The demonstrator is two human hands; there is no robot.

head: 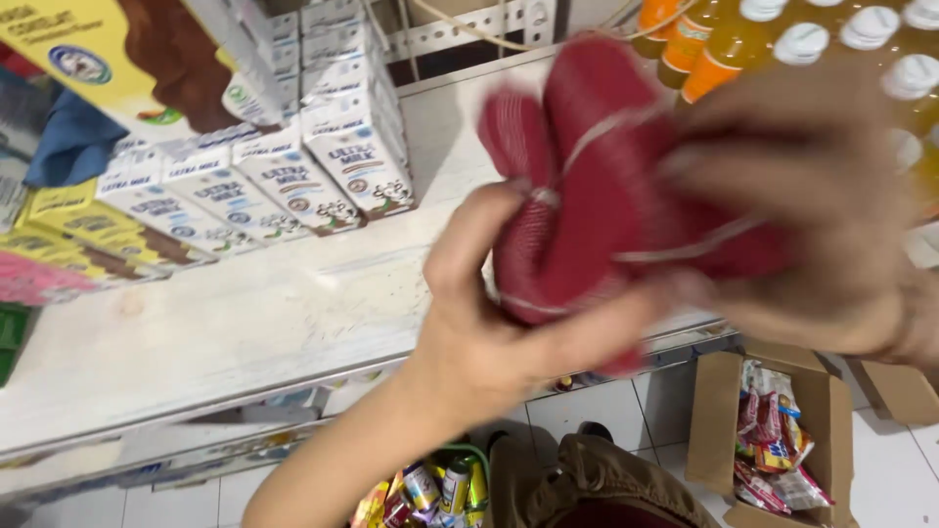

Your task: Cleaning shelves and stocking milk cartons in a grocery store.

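White shelf (245, 323), blue-white cartons (293, 176), red cloth (587, 196)

- I see two hands, my left hand (489, 342) and my right hand (812, 205), both closed on one red cloth (587, 196).
- Up and left of the grip, I count about ten white milk cartons (293, 166); the far ones are partly hidden.
- Just above the grip, about eight orange drink bottles (734, 39).
- Below the grip, one open cardboard box (714, 420) of snack packets.
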